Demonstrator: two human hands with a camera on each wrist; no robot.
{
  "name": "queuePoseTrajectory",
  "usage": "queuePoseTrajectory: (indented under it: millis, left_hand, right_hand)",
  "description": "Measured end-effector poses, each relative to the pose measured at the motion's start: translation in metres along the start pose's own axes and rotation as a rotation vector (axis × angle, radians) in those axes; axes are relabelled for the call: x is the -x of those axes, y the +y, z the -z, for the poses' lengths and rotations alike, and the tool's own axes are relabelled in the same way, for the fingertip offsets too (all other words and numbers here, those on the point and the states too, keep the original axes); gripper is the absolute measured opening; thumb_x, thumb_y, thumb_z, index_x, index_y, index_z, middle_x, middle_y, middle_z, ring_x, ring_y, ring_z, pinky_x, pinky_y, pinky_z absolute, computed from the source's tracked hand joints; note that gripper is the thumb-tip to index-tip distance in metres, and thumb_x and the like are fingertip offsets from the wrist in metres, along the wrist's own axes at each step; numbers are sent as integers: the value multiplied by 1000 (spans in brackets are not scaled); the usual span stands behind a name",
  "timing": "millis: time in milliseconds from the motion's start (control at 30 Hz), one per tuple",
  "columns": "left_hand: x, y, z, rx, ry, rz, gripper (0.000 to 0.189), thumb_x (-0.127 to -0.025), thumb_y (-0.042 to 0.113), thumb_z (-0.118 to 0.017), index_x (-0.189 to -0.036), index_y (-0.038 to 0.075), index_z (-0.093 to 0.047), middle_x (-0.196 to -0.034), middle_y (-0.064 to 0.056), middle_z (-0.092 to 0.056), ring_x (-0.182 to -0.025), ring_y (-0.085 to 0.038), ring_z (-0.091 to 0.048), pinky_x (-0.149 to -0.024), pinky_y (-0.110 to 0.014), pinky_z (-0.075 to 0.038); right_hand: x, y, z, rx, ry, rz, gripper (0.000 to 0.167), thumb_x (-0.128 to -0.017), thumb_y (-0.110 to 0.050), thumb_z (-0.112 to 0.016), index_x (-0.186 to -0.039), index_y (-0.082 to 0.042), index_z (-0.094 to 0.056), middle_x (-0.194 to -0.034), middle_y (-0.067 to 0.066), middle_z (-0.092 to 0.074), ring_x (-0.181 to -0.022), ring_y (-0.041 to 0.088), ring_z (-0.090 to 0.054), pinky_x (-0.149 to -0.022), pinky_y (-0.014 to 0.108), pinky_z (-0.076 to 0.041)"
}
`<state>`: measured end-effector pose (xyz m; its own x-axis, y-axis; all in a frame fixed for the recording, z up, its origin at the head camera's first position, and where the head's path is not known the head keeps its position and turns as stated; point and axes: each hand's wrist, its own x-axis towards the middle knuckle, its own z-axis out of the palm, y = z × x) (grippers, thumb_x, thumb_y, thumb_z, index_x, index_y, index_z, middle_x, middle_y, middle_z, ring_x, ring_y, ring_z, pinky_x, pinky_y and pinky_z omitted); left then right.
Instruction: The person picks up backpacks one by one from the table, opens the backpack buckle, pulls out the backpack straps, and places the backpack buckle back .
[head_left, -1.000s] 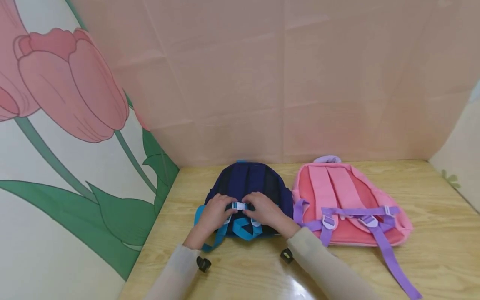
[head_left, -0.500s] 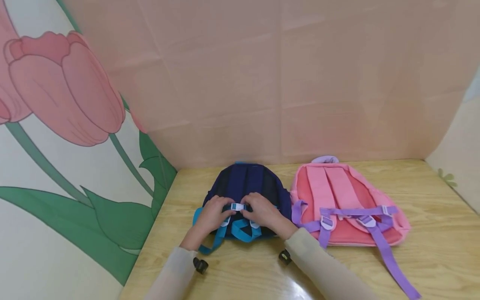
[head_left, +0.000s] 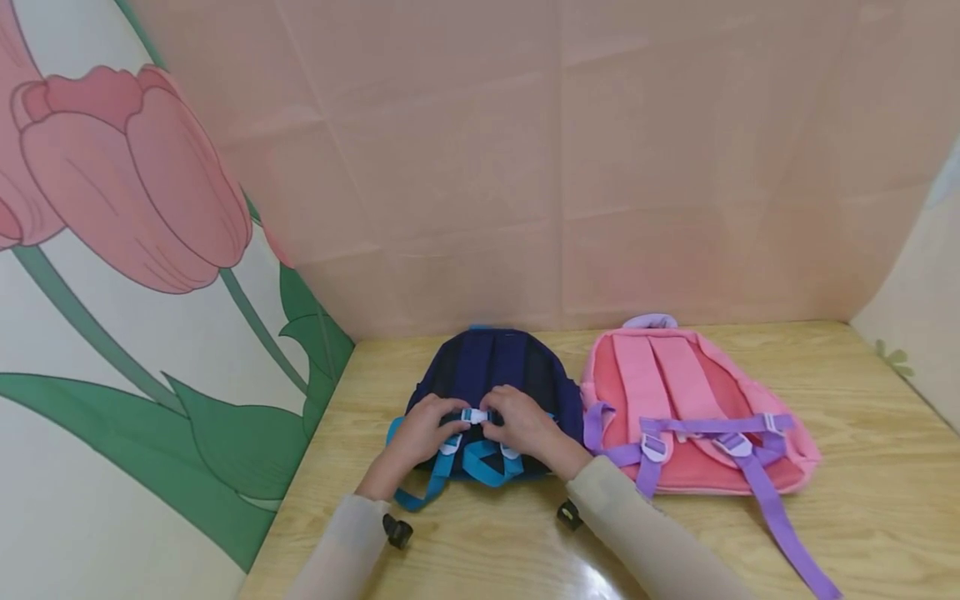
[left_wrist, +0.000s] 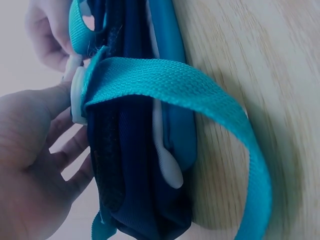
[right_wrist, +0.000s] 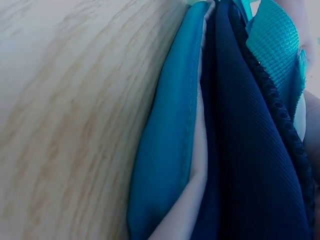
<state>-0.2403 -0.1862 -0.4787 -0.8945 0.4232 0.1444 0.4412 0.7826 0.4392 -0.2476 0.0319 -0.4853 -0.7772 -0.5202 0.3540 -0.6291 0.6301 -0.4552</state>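
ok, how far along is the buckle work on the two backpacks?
Looks done: the purple strap spans the pink backpack, seemingly joined, no hand on it.
In hand: left hand and right hand pinch at either end of the white buckle on the navy backpack.
Remaining: probably finishing that buckle and letting go; can't tell whether it's fully latched.
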Motion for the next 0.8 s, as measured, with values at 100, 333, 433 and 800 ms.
queuePoseTrajectory:
  millis: [100, 333, 433, 800]
  left_hand:
    - [0, -2, 0, 3, -1, -9, 26, -97, 26, -70, -122, 18, -73, -110, 3, -69, -92, -13, -54, -80, -32, -48]
    - [1, -4, 2, 9, -28, -2, 26, -98, 27, -68, -123, 19, -72, -110, 3, -69, -91, -12, -53, -79, -31, -47]
    - [1, -4, 3, 17, -34, -2, 27, -98, 27, -68, -123, 19, -72, -110, 3, -68, -91, -12, -53, -80, -31, -47]
    - [2, -8, 7, 60, -42, 35, 27, -98, 26, -69, -124, 18, -71, -113, 3, -68, -94, -14, -53, -84, -35, -48]
  right_hand:
    - [0, 2, -1, -4, 9, -1, 14, -85, -16, -78, -97, -11, -72, -93, -2, -65, -86, 15, -56, -78, 31, -52]
    - [1, 5, -2, -22, -11, -24, 14, -86, -16, -78, -98, -12, -73, -93, -2, -66, -84, 15, -57, -77, 31, -52]
    - [2, 3, -1, -33, -25, -44, 14, -85, -16, -78, -98, -12, -72, -92, -3, -64, -83, 14, -55, -75, 31, -51]
    - [2, 0, 2, -40, -30, -101, 15, -85, -14, -78, -98, -12, -71, -91, -2, -61, -81, 15, -54, -75, 32, -50]
